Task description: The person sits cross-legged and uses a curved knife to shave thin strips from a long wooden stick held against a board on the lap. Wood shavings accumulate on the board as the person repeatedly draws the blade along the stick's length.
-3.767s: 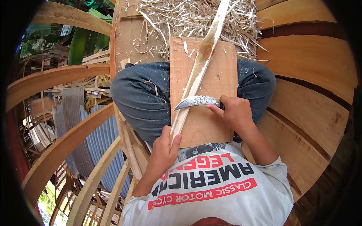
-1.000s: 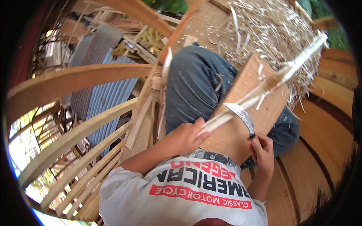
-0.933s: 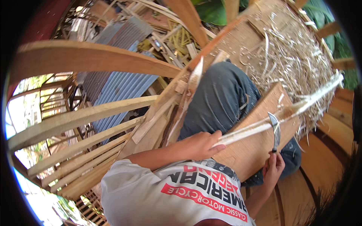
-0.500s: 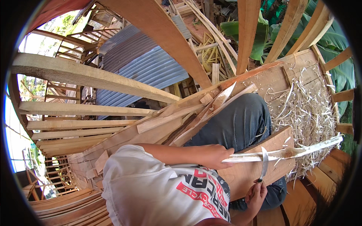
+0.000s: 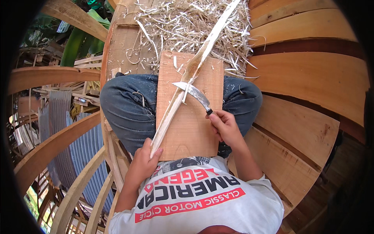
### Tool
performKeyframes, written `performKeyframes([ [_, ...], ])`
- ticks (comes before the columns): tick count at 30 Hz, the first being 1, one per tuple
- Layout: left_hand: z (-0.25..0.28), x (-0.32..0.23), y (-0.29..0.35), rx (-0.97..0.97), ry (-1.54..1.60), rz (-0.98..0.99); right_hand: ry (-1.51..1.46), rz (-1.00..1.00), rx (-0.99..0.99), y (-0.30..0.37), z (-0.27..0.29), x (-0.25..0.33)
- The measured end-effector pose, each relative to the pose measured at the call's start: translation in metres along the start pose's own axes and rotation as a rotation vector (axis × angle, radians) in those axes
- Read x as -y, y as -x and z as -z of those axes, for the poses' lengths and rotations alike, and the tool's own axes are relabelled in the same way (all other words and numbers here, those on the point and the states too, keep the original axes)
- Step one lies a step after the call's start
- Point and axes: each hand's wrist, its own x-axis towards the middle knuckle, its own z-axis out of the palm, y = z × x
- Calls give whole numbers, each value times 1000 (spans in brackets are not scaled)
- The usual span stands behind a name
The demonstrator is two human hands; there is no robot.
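Across my lap lies a flat reddish wooden board (image 5: 191, 134), reaching from my shirt to beyond my knees. A long pale stick (image 5: 169, 113) rests slantwise over it, its far end running out above the shavings. The stick has a brownish, thicker stretch around its middle. My left hand (image 5: 145, 163) is closed around its near end. In my right hand (image 5: 226, 128) is a curved knife (image 5: 198, 95), gripped by its short dark handle. The blade crosses the stick just below the brownish stretch, and a thin curl of wood stands beside it.
Curly wood shavings (image 5: 194, 23) are heaped beyond the board. Wide planks (image 5: 307, 74) with gaps between them run along the right. Curved wooden ribs (image 5: 58, 140) rise on the left, with corrugated metal sheets (image 5: 91, 156) lower down behind them.
My view has swung round, so the stick now points away from me instead of to the right. Both hands keep their holds, and the knife still lies across the stick.
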Motion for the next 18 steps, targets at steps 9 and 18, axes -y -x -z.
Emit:
performKeyframes([
  [9, -10, 3, 5, -26, -47, -60, 203, 148, 229, 3, -1, -6],
  [18, -9, 7, 0, -31, -18, -125, 98, 100, 95, 4, 1, 2],
])
